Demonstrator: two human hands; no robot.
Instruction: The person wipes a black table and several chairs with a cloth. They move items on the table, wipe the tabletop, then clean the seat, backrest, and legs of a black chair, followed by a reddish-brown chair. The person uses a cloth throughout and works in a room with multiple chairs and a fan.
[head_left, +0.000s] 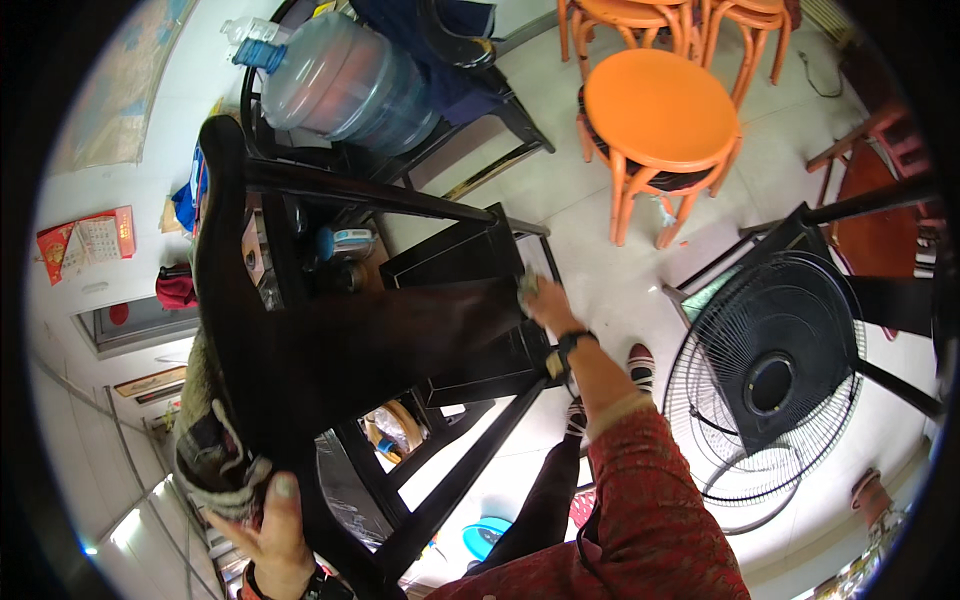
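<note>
A dark wooden chair (405, 322) is tilted in front of me, its broad back splat and curved top rail (225, 285) nearest the camera. My left hand (281, 529) grips the lower end of that rail, thumb on the near side. A grey-green cloth (199, 435), which looks thick and fuzzy, hangs beside the rail against my left fingers. My right hand (553, 306) presses a small crumpled cloth (529, 292) against the far end of the splat, by the seat. Part of the rag is hidden under the fingers.
A fan guard (840, 450) rests on another dark chair at right. Orange round stools (660, 109) stand at the back. A large water bottle (352, 82) lies on a dark chair at upper left. A blue basin (487, 534) is on the floor by my leg.
</note>
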